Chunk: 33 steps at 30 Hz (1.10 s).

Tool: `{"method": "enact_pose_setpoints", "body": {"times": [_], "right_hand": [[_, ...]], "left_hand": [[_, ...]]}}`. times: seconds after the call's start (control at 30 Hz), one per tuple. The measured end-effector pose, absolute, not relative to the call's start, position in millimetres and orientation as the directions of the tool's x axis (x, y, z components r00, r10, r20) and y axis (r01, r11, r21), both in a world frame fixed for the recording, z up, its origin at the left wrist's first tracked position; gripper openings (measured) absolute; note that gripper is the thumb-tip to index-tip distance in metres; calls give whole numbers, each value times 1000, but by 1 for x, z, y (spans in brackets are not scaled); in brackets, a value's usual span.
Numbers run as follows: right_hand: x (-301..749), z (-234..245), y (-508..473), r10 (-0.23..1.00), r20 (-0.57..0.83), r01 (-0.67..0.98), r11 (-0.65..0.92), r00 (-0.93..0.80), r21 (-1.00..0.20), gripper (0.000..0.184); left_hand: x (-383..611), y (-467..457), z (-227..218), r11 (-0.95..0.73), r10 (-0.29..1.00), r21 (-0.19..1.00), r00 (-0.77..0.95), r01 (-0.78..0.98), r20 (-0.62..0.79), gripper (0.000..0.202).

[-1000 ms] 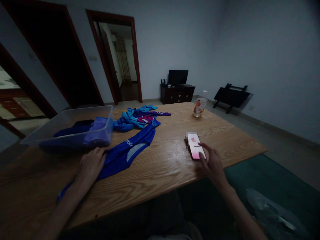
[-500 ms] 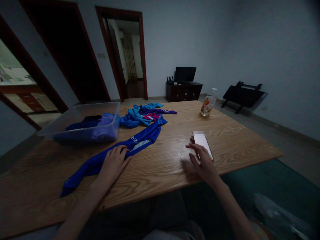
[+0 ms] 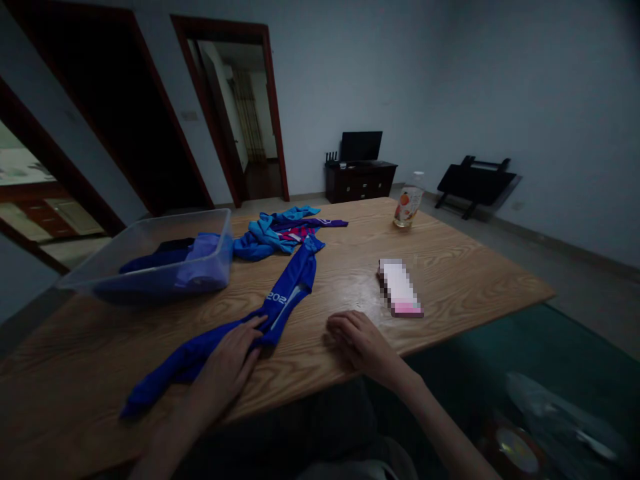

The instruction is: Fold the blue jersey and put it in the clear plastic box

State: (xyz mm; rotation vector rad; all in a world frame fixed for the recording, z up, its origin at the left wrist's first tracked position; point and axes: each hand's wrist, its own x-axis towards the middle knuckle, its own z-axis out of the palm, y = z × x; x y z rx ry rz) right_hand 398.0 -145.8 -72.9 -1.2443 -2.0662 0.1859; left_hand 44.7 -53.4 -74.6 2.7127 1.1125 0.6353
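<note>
A long blue garment [image 3: 280,300] with white digits lies stretched across the wooden table [image 3: 450,267]. My left hand [image 3: 227,363] rests flat on its near part, fingers stretched out. My right hand [image 3: 357,340] sits on the bare wood near the table's front edge, fingers curled loosely with nothing in them. A phone [image 3: 400,288] with a lit screen lies on the table just beyond and to the right of that hand, apart from it.
A clear plastic bin [image 3: 150,230] with dark and lilac clothes stands at the left. A heap of light blue and purple clothes [image 3: 280,230] lies behind the garment. A drink bottle [image 3: 407,203] stands at the far right. Doorways, a TV cabinet [image 3: 360,180] behind.
My right hand left the phone and drew back left towards the front edge, curling. My left hand pulled the blue garment nearer along the table.
</note>
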Motion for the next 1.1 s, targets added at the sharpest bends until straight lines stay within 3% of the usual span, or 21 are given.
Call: {"method": "enact_pose_setpoints", "body": {"times": [0.13,0.23,0.3,0.5,0.73,0.9,1.1], "right_hand": [[390,-69,-155,848,442,723,499,-293,-478,26],[378,-61,-160,865,401,713,484,-301,-508,33],[367,-58,-161,874,376,721,473,-308,-507,39],[341,-65,-161,891,329,807,431,-312,-403,53],[339,-73,-156,881,376,815,431,-288,-387,58],[338,-72,-155,888,383,817,409,-255,-406,52],[336,-73,-152,875,387,821,437,-292,-368,38]], "left_hand": [[62,-118,-75,-766,637,304,730,566,247,29],[68,-139,-81,-766,638,287,732,575,239,52],[74,-135,-86,-754,655,287,710,591,259,57],[105,-109,-86,-631,776,261,583,731,241,50],[117,-105,-74,-441,897,265,407,858,174,46],[71,-95,-75,-343,929,271,283,899,237,45],[28,-94,-69,-386,836,84,310,919,453,49]]}}
